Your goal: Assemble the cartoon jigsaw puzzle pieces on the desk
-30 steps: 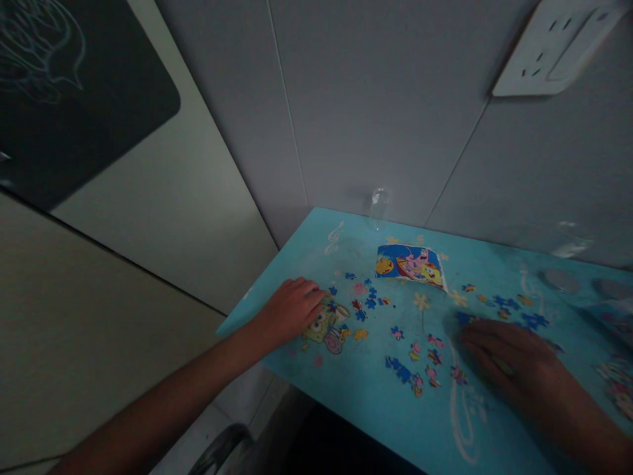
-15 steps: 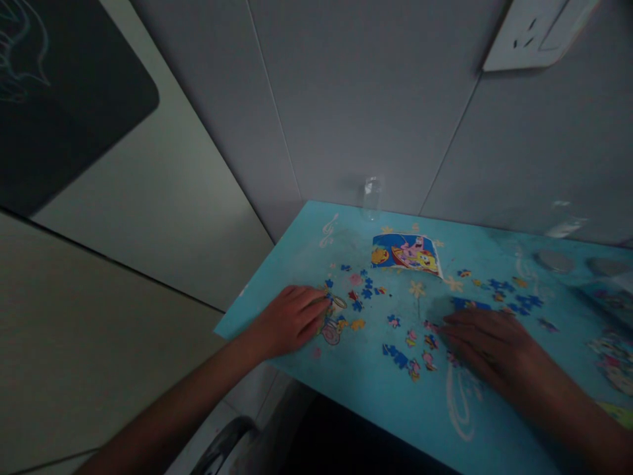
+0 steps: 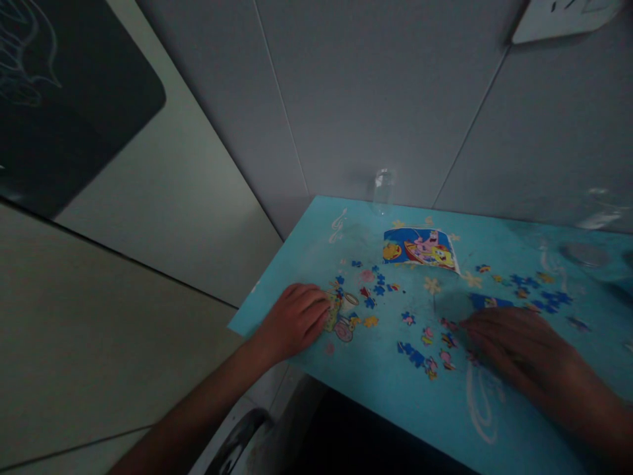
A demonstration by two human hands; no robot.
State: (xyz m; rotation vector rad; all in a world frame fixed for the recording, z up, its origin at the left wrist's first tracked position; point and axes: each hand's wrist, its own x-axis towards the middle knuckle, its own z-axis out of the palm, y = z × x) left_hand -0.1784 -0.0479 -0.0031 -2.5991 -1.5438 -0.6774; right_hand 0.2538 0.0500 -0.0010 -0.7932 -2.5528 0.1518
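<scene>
My left hand (image 3: 295, 320) lies flat on the turquoise table (image 3: 376, 396), fingers stretched over the left part of a joined cluster of puzzle pieces (image 3: 343, 318) with a yellow cartoon figure. My right hand (image 3: 514, 346) rests palm down farther right, fingers spread, its fingertips touching small loose pieces (image 3: 448, 324). More loose blue, pink and orange pieces (image 3: 415, 356) lie scattered between the hands. A printed reference picture (image 3: 420, 247) lies toward the back of the table.
A clear glass (image 3: 383, 190) stands at the table's back edge against the grey wall. More blue pieces (image 3: 539, 290) lie to the right. A white wall socket (image 3: 564, 20) is up right. A dark board (image 3: 59, 99) hangs on the left wall. The floor lies below the table's left edge.
My left hand has slid farther over the joined cluster, covering more of it. My right hand has shifted left toward the loose pieces in the middle. The view has moved slightly.
</scene>
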